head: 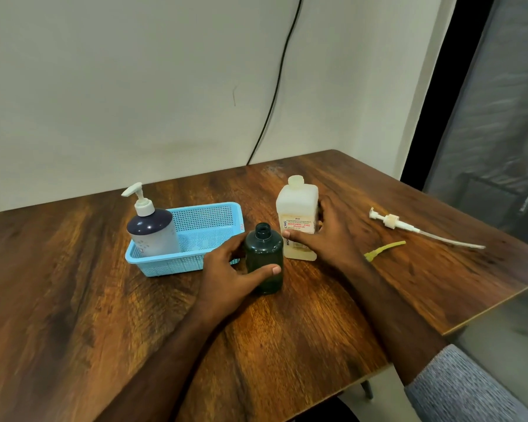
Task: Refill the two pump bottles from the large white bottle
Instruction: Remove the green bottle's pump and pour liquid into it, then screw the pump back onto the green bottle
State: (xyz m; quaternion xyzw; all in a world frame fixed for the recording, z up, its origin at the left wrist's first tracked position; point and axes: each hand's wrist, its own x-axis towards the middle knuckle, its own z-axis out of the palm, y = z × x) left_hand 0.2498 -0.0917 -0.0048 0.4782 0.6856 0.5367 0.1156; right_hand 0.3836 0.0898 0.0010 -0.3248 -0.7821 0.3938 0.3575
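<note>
A dark green bottle (264, 257) stands upright on the wooden table (104, 300) with its neck uncapped. My left hand (229, 275) grips it from the left, thumb across its front. Just behind and to the right stands the large white bottle (297, 220), with its cap on. My right hand (333, 236) is wrapped round that white bottle, thumb on the label. A second pump bottle (153, 229), dark-topped with a white pump head, stands in the left end of a blue basket (205, 220).
A loose white pump head with its long tube (409, 226) lies on the table to the right. A small yellow plastic piece (381, 249) lies near my right wrist. The table's right edge runs diagonally close by. A black cable hangs down the wall behind.
</note>
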